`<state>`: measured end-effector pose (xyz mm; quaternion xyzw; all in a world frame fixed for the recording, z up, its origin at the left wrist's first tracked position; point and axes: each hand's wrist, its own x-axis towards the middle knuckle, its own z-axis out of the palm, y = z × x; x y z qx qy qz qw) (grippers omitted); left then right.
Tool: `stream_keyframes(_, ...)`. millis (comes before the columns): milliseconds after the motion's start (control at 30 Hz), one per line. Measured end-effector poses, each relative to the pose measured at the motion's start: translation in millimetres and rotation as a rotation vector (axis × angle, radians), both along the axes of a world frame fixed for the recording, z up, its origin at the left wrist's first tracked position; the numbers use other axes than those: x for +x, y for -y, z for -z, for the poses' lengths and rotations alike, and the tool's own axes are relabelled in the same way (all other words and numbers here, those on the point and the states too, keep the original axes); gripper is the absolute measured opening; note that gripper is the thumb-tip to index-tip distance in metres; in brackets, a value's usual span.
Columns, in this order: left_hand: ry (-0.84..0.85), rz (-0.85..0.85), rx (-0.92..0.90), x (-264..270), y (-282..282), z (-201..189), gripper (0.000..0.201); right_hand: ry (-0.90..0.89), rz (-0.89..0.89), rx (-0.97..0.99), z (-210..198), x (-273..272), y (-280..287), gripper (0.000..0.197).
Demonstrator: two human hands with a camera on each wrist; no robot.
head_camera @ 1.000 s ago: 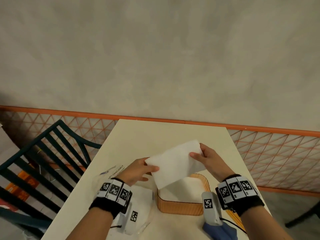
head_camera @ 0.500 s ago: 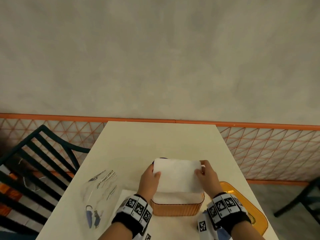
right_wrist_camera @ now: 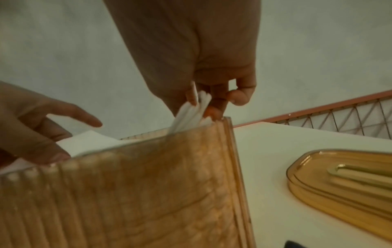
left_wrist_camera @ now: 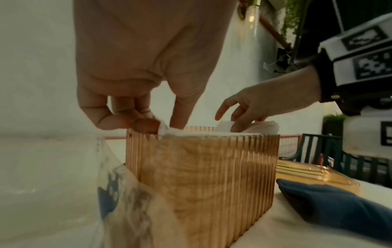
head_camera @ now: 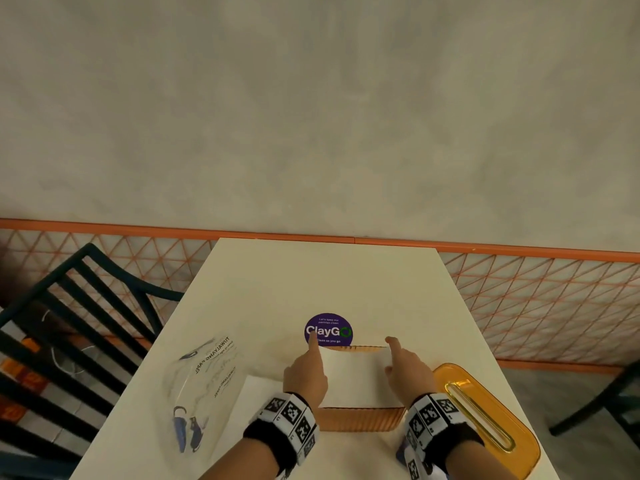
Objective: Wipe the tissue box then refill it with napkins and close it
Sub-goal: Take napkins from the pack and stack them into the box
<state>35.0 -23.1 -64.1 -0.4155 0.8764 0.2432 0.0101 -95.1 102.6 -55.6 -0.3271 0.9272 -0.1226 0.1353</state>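
Observation:
The amber ribbed tissue box (head_camera: 360, 419) stands open on the table near me, and a stack of white napkins (head_camera: 353, 379) lies inside it. My left hand (head_camera: 311, 362) is at the box's left end; in the left wrist view the left hand (left_wrist_camera: 161, 125) pinches the napkins' (left_wrist_camera: 212, 133) edge at the rim while its index finger points away. My right hand (head_camera: 393, 362) is at the right end. The right wrist view shows the right hand (right_wrist_camera: 201, 107) pinching the napkin edges (right_wrist_camera: 191, 117) just above the box (right_wrist_camera: 148, 184) wall.
The amber lid (head_camera: 485, 420) with its brass slot lies right of the box. A blue cloth (left_wrist_camera: 328, 206) sits by my right wrist. A clear plastic bag (head_camera: 204, 379) lies left. A purple sticker (head_camera: 328, 330) is behind the box. A dark chair (head_camera: 69, 323) stands left of the table.
The napkins, held up in the air by both hands a second ago, have come down into the box. My hands now sit at its two ends, lower than before.

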Motion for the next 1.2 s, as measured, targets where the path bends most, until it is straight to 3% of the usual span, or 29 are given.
stream_keyframes(100, 0.034, 0.067, -0.193, -0.3, -0.6, -6.5, 0.081, -0.174, -0.084, 0.043, -6.7, 3.3, -0.7, 0.057)
stream_keyframes(167, 0.040, 0.195, -0.308, 0.5, -1.1, -9.4, 0.070, -0.254, -0.178, 0.019, -10.7, 5.5, -2.0, 0.057)
stream_keyframes(267, 0.184, 0.402, -0.221, 2.7, 1.4, -9.5, 0.056, -0.131, -0.324, 0.113, -8.2, 4.6, -4.1, 0.052)
stream_keyframes(367, 0.302, 0.448, -0.159, 4.0, 3.8, -7.5, 0.057, 0.056, -0.273, 0.195, 4.4, 2.9, -5.7, 0.046)
stream_keyframes(500, 0.322, 0.480, -0.139, 8.2, 2.8, -10.7, 0.051, 0.057, -0.250, 0.212, 9.8, 9.6, -6.4, 0.045)
stream_keyframes(567, 0.130, 0.394, -0.141, 18.3, 5.8, -16.7, 0.040, 0.008, -0.253, 0.209, 4.7, 11.9, -8.9, 0.043)
stream_keyframes(667, -0.164, 0.038, -0.202, 45.9, 26.0, -22.3, 0.034, -0.174, -0.227, 0.106, -3.2, 10.7, -14.5, 0.036)
stream_keyframes(700, -0.157, -0.089, -0.181, 57.2, 36.8, -19.3, 0.033, -0.196, -0.180, 0.033, -3.1, 9.5, -16.5, 0.037)
stream_keyframes(767, 0.021, -0.227, -0.038, 76.8, 56.0, -5.2, 0.035, -0.161, -0.057, -0.089, -0.2, 5.2, -19.3, 0.042)
stream_keyframes(833, 0.253, -0.243, 0.097, 90.1, 63.7, 13.5, 0.041, -0.056, 0.051, -0.119, 3.5, -0.1, -17.9, 0.045)
stream_keyframes(900, 0.369, -0.252, 0.140, 99.0, 60.1, 31.2, 0.050, 0.079, 0.118, -0.086, 7.1, -2.9, -15.1, 0.045)
stream_keyframes(1033, 0.458, -0.312, 0.117, 103.2, 46.7, 52.9, 0.077, 0.213, 0.152, 0.004, 18.4, -3.1, -10.6, 0.044)
stream_keyframes(1200, 0.420, -0.376, 0.209, 99.1, 43.9, 50.6, 0.087, 0.209, 0.178, 0.001, 23.8, -1.5, -9.6, 0.045)
